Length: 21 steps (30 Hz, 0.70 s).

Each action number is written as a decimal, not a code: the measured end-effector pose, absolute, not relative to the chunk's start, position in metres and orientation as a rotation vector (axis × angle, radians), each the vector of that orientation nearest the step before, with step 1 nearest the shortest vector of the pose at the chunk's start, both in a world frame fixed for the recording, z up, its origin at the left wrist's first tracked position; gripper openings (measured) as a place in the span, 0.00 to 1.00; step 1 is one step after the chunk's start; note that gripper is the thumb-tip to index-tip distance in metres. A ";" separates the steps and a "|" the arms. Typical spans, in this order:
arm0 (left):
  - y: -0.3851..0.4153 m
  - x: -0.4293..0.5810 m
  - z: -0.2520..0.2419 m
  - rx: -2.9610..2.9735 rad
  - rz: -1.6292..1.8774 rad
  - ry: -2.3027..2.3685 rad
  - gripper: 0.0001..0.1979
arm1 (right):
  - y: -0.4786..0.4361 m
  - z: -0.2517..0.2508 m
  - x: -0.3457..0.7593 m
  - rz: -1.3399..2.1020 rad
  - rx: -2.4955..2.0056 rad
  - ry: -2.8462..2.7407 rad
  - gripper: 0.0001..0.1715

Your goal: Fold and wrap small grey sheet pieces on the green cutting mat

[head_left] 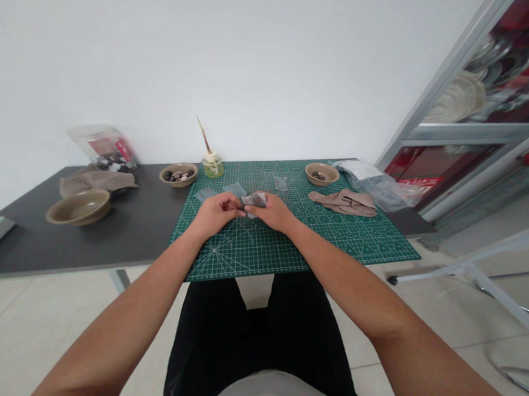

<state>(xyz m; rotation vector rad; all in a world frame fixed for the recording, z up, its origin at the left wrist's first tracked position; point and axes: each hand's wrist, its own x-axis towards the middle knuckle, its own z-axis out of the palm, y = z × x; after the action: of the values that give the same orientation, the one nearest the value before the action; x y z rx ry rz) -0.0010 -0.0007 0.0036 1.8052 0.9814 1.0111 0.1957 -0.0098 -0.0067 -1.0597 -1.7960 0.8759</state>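
Small grey-and-white piece is held in front of the body, above the middle of a green cutting mat. Its right side is clamped between the thumb and fingers of the right hand. The thumb and fingers of the left hand are drawn together at its left edge; whether it is also pinched there cannot be told. What the piece is made of cannot be made out, and part of it is covered by the hands.

Just beyond the hands, a clear plastic piece is seen on the mat, with other thin clear pieces near the left hand. The mat is laid on a dark table. At the mat's far left corner, a small bottle is placed, with a thin stick rising from it, beside a bowl of dark and pale bits. To the right, a smaller-looking bowl is set near a brown cloth and a clear plastic bag. Farther left, another bowl is placed before a crumpled cloth and a clear container.
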 end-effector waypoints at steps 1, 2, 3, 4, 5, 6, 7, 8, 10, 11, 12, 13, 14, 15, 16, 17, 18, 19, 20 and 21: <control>-0.001 -0.001 0.004 1.809 1.017 0.981 0.13 | -0.010 -0.006 0.195 0.884 -1.055 -1.788 0.14; -0.001 -0.001 0.004 1.814 1.023 0.983 0.13 | -0.010 -0.006 0.195 0.893 -1.048 -1.781 0.14; -0.001 -0.001 0.004 1.821 1.028 0.985 0.12 | -0.010 -0.006 0.195 0.903 -1.038 -1.776 0.15; -0.001 -0.001 0.003 1.830 1.029 0.988 0.12 | -0.010 -0.006 0.195 0.911 -1.029 -1.777 0.15; -0.001 -0.002 0.003 1.840 1.026 0.991 0.12 | -0.010 -0.006 0.195 0.916 -1.022 -1.783 0.16; 0.000 -0.002 0.002 1.847 1.021 0.995 0.12 | -0.010 -0.006 0.195 0.919 -1.019 -1.791 0.16; 0.000 -0.002 0.001 1.852 1.015 0.998 0.11 | -0.010 -0.006 0.195 0.924 -1.017 -1.798 0.16; 0.000 -0.002 0.000 1.851 1.011 1.002 0.11 | -0.010 -0.005 0.195 0.928 -1.015 -1.801 0.16; 0.000 -0.003 -0.002 1.838 1.011 1.010 0.11 | -0.011 -0.004 0.196 0.936 -1.015 -1.797 0.16; 0.000 -0.003 -0.002 1.829 1.013 1.011 0.11 | -0.011 -0.003 0.196 0.936 -1.018 -1.792 0.15; 0.000 -0.003 -0.002 1.819 1.014 1.009 0.11 | -0.012 -0.003 0.196 0.934 -1.024 -1.788 0.16; 0.000 -0.003 -0.002 1.808 1.015 1.002 0.11 | -0.012 -0.002 0.196 0.928 -1.032 -1.785 0.16; -0.001 -0.002 -0.001 1.795 1.017 0.993 0.11 | -0.013 -0.001 0.197 0.919 -1.039 -1.785 0.16; -0.001 -0.002 -0.001 1.784 1.019 0.980 0.11 | -0.013 -0.001 0.197 0.906 -1.044 -1.790 0.16; -0.001 -0.002 0.000 1.777 1.023 0.968 0.11 | -0.013 -0.001 0.196 0.891 -1.046 -1.800 0.16; -0.001 -0.001 0.000 1.775 1.026 0.958 0.11 | -0.013 -0.002 0.196 0.872 -1.047 -1.815 0.16; -0.001 -0.001 0.000 1.777 1.029 0.950 0.11 | -0.012 -0.003 0.196 0.850 -1.047 -1.835 0.15; -0.001 -0.001 0.000 1.782 1.033 0.945 0.11 | -0.011 -0.004 0.196 0.829 -1.048 -1.856 0.15; 0.000 -0.001 0.000 1.787 1.038 0.944 0.11 | -0.010 -0.005 0.195 0.811 -1.048 -1.875 0.14; 0.000 -0.001 -0.001 1.791 1.045 0.947 0.10 | -0.010 -0.006 0.195 0.799 -1.050 -1.888 0.14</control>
<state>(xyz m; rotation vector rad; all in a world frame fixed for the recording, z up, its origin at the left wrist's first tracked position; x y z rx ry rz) -0.0014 0.0003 -0.0006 1.7912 0.9467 1.0449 0.1953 -0.0095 -0.0061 -1.0499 -1.8877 0.7992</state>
